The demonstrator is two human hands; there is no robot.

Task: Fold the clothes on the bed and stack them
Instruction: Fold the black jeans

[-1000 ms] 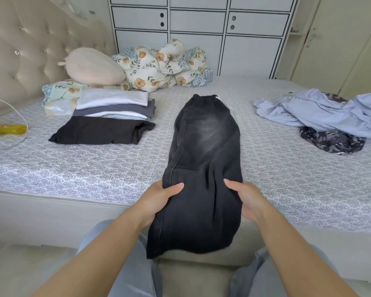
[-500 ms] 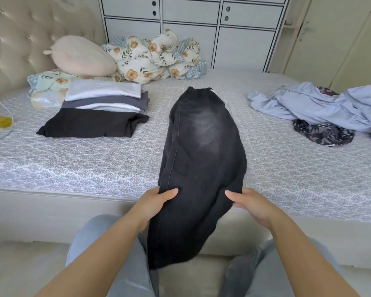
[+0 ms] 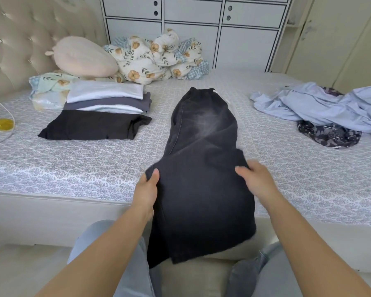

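Both hands have gone up the black trousers since a second ago, lifting the fabric into a raised fold near the bed's edge where it lay flat before.

From the head camera I see the trousers running lengthwise on the bed, waistband at the far end, the near end hanging over the edge down between my knees. My left hand has its grip clamped on the left edge, thumb on top of the cloth and fingers tucked beneath. My right hand is blurred by motion; its grip seems to pinch the right edge, thumb over the cloth, though I cannot be sure how tightly.

Left of the trousers sits the folded stack: white, grey and white pieces, with a black folded garment lying just in front. On the right, well apart, lies a heap of unfolded clothes, pale blue over a dark patterned piece. A floral quilt and a pillow rest at the headboard end.
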